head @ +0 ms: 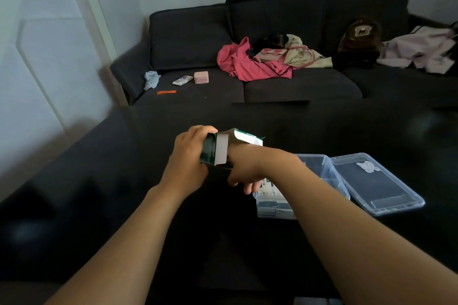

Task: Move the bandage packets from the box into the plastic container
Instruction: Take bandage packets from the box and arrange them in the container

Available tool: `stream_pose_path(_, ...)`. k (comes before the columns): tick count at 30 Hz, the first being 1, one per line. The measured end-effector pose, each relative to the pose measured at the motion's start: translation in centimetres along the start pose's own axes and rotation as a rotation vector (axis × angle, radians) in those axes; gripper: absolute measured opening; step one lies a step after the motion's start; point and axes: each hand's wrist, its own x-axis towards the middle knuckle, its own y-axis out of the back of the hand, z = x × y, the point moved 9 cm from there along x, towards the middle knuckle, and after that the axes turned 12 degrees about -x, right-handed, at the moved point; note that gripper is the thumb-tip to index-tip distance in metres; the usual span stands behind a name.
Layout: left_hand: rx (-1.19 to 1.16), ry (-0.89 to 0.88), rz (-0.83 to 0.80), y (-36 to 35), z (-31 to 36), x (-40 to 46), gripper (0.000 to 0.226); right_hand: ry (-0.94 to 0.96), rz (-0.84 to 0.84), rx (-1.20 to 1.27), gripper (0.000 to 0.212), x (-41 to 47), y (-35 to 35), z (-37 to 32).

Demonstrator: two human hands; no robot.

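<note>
My left hand grips a dark green and white cardboard box, tilted with its flaps open toward the right. My right hand is at the box's open end, part of it hidden behind a flap; its other fingers hang loosely curled over the clear plastic container. I cannot see whether it holds a packet. Several bandage packets lie inside the container, on the dark table just right of the box.
The container's clear lid lies flat to its right. Behind the dark table stands a dark sofa with pink clothing, a small pink box, a white packet and an orange strip.
</note>
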Motion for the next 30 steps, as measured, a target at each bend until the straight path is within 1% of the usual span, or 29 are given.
stream_pose_path(3, -0.004, 0.017, -0.003, 0.1, -0.4, 0.1, 0.070, -0.006, 0.033, -0.094, 0.034, -0.4, 0.3, -0.2)
stream_pose_path(5, 0.007, 0.011, 0.023, 0.5, -0.4, 0.3, 0.067, 0.020, 0.063, -0.090, 0.037, -0.6, 0.6, -0.4)
stream_pose_path(9, -0.047, -0.028, 0.101, 1.4, 0.7, 0.4, 0.054, 0.089, 0.047, 0.150, 0.059, -1.0, 0.4, -0.8)
stream_pose_path(11, -0.055, -0.041, 0.115, 1.6, 1.2, 0.4, 0.047, 0.082, 0.041, 0.220, 0.059, -1.2, 0.6, -0.9)
stream_pose_path(13, -0.069, -0.056, 0.128, 1.8, 1.3, 0.3, 0.044, 0.076, 0.039, 0.233, 0.059, -1.4, 0.8, -0.9)
stream_pose_path(18, -0.063, -0.061, 0.093, 1.4, 0.5, 0.1, 0.054, 0.038, 0.023, 0.087, 0.052, -1.2, 0.5, -0.8)
stream_pose_path(24, -0.054, -0.008, 0.025, 0.5, -0.7, 0.2, 0.069, 0.015, 0.109, -0.174, 0.042, -0.5, 0.9, -0.4)
stream_pose_path(25, -0.055, -0.004, 0.030, 0.6, -0.7, 0.2, 0.069, 0.019, 0.111, -0.167, 0.043, -0.5, 0.9, -0.3)
stream_pose_path(28, -0.063, -0.001, 0.071, 1.1, -0.9, 0.2, 0.066, 0.069, 0.071, 0.025, 0.057, -0.5, 0.5, -0.3)
stream_pose_path(30, -0.071, -0.026, 0.086, 1.2, -0.6, 0.2, 0.066, 0.092, 0.068, 0.110, 0.061, -0.8, 0.6, -0.4)
